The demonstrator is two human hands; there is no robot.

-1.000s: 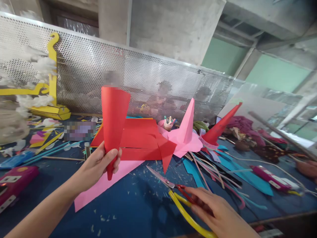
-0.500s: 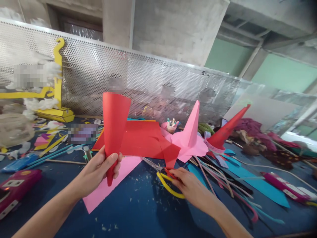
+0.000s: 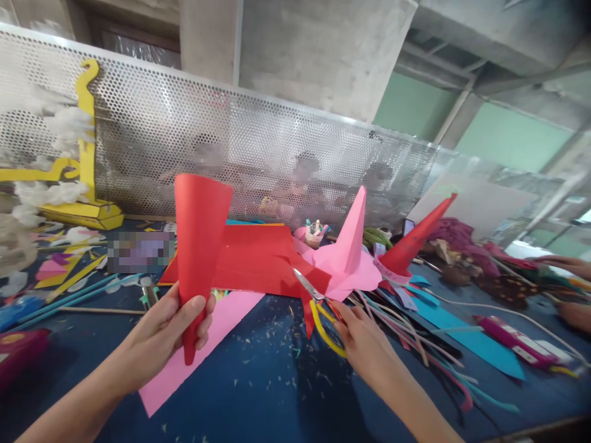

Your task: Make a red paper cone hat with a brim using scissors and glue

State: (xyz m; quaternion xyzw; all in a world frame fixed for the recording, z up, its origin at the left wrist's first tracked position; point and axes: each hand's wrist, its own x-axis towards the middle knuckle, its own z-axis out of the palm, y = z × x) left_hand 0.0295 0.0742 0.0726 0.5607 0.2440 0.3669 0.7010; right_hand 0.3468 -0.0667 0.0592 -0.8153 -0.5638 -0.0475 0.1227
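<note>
Now lifts yellow-handled metal scissors (image 3: 318,301) in closed right hand (image 3: 364,335); still clamps rolled red paper cone (image 3: 198,246) in left hand (image 3: 168,323).

The left hand (image 3: 172,325) is raised on a forearm (image 3: 83,400) entering bottom-left, thumb and fingers closed in a grip. The right hand (image 3: 364,335) reaches forward from bottom-right, fingers apparently curled, tips hidden.
</note>
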